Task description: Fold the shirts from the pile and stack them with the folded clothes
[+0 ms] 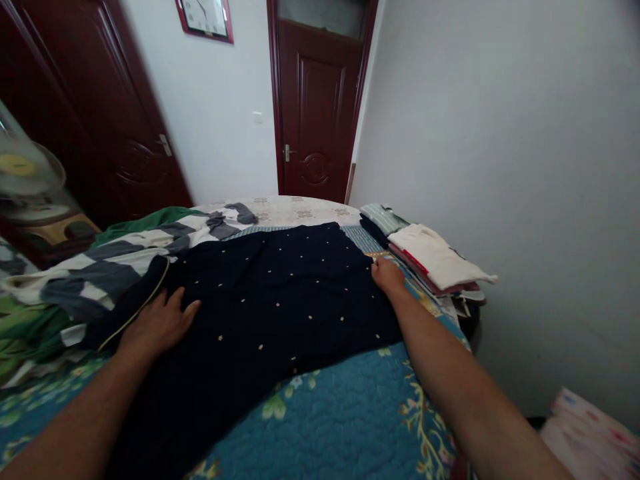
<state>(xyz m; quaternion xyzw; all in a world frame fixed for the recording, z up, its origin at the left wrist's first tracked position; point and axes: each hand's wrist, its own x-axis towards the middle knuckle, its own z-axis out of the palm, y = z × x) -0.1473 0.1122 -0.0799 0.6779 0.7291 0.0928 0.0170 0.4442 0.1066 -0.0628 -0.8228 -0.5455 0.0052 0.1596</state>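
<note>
A dark navy garment (280,293) dotted with small pale motifs lies spread out across the bed; I cannot tell its exact kind. Cream piping edges a band at its left end. My left hand (159,321) rests flat on the cloth beside that piping, fingers apart. At the garment's far right edge, my right hand (387,275) is closed, pinching the fabric. The lower part of the garment runs toward me, partly behind my left forearm.
A blue floral quilt (320,427) covers the bed. Crumpled grey-and-white checked cloth (145,247) and green cloth (30,333) lie left. Folded clothes (433,257) are stacked at right by the wall. A fan (30,167) stands at far left; a door (320,107) is behind.
</note>
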